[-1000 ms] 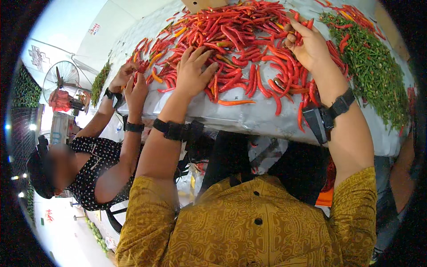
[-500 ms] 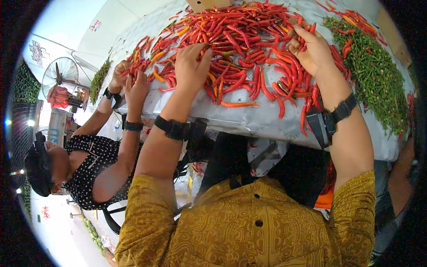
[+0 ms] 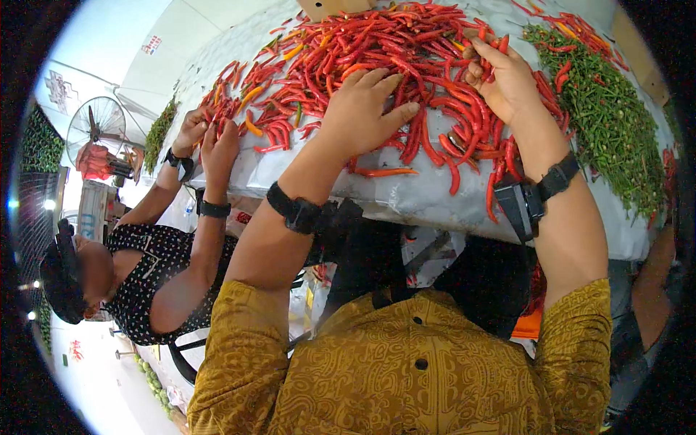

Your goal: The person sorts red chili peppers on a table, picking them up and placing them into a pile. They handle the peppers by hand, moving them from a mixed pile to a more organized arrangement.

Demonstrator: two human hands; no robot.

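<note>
A broad heap of red chili peppers (image 3: 362, 45), with a few orange and green ones mixed in, covers the middle of the table. My left hand (image 3: 368, 114) lies palm down on the near part of the heap, fingers stretched out and thumb apart. Over at the heap's right side, my right hand (image 3: 505, 85) has its fingers curled around red chilies (image 3: 502, 46), whose tips stick out above them; how many it holds is hidden. Below it, loose red chilies (image 3: 475, 130) lie toward the near edge, and an orange chili (image 3: 386, 172) rests near my left wrist.
Green chili stems (image 3: 605, 119) are piled along the table's (image 3: 406, 192) right side. A cardboard box (image 3: 336, 7) stands at the far edge. At the left, a co-worker (image 3: 174, 268) handles chilies, with a smaller green pile (image 3: 159, 134) and a fan (image 3: 96, 127) beyond.
My left hand has moved right across the heap and its fingers have spread. Chilies near it have shifted, baring some table to its left. My right hand has hardly moved.
</note>
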